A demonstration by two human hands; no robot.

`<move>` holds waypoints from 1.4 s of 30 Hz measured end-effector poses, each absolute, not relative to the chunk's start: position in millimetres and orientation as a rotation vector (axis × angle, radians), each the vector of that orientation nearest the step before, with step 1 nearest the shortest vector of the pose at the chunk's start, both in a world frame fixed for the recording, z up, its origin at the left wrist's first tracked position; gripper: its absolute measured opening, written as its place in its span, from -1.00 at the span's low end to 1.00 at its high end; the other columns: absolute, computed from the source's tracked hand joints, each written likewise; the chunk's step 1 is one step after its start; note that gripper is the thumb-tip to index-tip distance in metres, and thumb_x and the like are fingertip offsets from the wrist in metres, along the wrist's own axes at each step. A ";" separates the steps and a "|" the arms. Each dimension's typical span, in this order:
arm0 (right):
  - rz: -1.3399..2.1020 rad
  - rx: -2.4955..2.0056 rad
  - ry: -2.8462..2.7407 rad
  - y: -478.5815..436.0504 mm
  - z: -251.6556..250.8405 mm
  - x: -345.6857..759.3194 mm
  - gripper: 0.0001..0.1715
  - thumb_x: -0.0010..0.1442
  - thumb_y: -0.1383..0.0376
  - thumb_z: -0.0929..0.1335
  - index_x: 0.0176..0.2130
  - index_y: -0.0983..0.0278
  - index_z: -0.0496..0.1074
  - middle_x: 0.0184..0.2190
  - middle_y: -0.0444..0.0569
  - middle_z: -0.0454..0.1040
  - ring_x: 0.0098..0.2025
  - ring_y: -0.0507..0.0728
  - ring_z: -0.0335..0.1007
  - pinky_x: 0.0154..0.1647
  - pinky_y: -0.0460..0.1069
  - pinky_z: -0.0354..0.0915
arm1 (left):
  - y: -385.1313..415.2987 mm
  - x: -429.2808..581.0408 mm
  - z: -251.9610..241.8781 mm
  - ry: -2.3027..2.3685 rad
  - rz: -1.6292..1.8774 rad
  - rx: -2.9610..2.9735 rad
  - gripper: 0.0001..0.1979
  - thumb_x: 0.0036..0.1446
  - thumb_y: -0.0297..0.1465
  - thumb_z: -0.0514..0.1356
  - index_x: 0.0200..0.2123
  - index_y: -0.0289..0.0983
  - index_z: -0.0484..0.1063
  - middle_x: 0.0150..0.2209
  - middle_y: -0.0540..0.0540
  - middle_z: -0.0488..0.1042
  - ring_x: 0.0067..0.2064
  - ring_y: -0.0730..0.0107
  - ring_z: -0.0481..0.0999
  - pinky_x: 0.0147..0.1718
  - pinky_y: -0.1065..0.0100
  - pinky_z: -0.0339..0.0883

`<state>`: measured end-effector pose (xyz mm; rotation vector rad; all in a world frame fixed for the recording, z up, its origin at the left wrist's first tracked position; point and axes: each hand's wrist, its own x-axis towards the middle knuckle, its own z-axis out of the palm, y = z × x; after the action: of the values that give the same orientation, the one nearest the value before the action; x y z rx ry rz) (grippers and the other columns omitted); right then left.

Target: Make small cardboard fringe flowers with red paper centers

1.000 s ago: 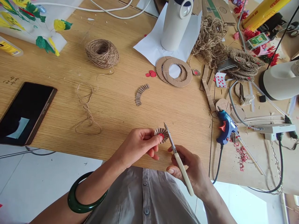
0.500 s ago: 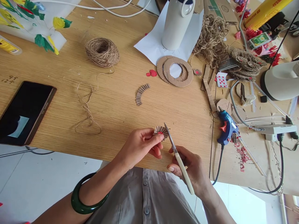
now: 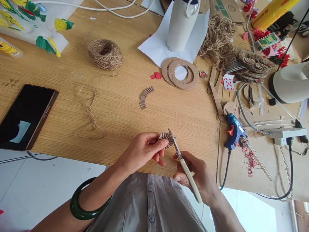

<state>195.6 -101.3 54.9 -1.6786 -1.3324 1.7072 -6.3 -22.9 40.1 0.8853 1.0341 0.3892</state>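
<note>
Near the table's front edge, my left hand (image 3: pixel 151 149) pinches a small pleated cardboard rosette (image 3: pixel 170 141) between thumb and fingers, and the thumb covers most of its middle. My right hand (image 3: pixel 196 174) grips a pair of scissors (image 3: pixel 187 172) with cream handles. Their blades point up and left, with the tips beside the rosette's right rim; whether they touch it I cannot tell. Farther off lies a curved pleated cardboard strip (image 3: pixel 145 97). Beyond it are two overlapping cardboard rings (image 3: pixel 171 79), several red discs (image 3: pixel 157 75) and another rosette with a red centre (image 3: pixel 203 74).
A ball of twine (image 3: pixel 105 55) with a loose tangled end lies left of centre, near a phone (image 3: pixel 26 117). A white thermos (image 3: pixel 182 27) stands on paper at the back. To the right are a blue glue gun (image 3: pixel 234 132), a power strip (image 3: pixel 283 134) and cables.
The rosette in my left hand has turned slightly, and its red centre is now under the thumb. The scissors' tips have shifted slightly left.
</note>
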 end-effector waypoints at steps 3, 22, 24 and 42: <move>1.654 -1.697 -1.340 -102.4 53.1 195.5 -0.34 0.05 -0.17 0.45 -0.18 0.34 0.43 -0.55 -0.23 0.12 -0.48 0.01 -0.02 -0.49 -0.04 -0.07 | -22.5 -7.3 38.3 1.041 0.386 0.862 -0.62 0.21 -0.13 0.20 -0.52 -0.28 0.37 -0.64 0.11 0.31 -0.55 0.43 0.55 -0.48 0.45 0.37; 1.692 -1.634 -1.106 -95.5 55.5 206.0 -0.36 0.14 -0.13 0.42 -0.04 0.30 0.38 -0.44 -0.14 0.28 -0.46 0.02 0.25 -0.49 -0.07 0.36 | -19.6 -7.1 33.0 1.076 0.509 0.857 -0.66 0.17 -0.17 0.24 -0.52 -0.29 0.37 -0.57 0.08 0.34 -0.58 0.55 0.38 -0.52 0.40 0.50; 1.712 -1.647 -1.079 -94.9 57.0 211.3 -0.40 0.16 -0.10 0.42 -0.04 0.29 0.38 -0.43 -0.14 0.30 -0.48 0.01 0.27 -0.51 -0.07 0.41 | -19.4 -8.5 32.6 1.093 0.565 0.836 -0.67 0.15 -0.18 0.26 -0.51 -0.29 0.39 -0.55 0.07 0.36 -0.56 0.55 0.32 -0.50 0.32 0.57; 1.859 -1.317 -0.916 -92.2 64.3 256.1 -0.34 0.19 -0.20 0.32 -0.03 0.27 0.43 -0.40 -0.07 0.33 -0.41 0.08 0.32 -0.27 0.13 0.52 | -20.2 -18.6 23.3 1.118 0.646 0.788 -0.70 0.12 -0.17 0.30 -0.43 -0.31 0.47 -0.50 0.02 0.44 -0.53 0.50 0.41 -0.42 0.27 0.60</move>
<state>256.1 -92.2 64.3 -1.3166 -0.9161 1.8593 -18.6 -20.2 23.3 0.7879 1.1178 0.6457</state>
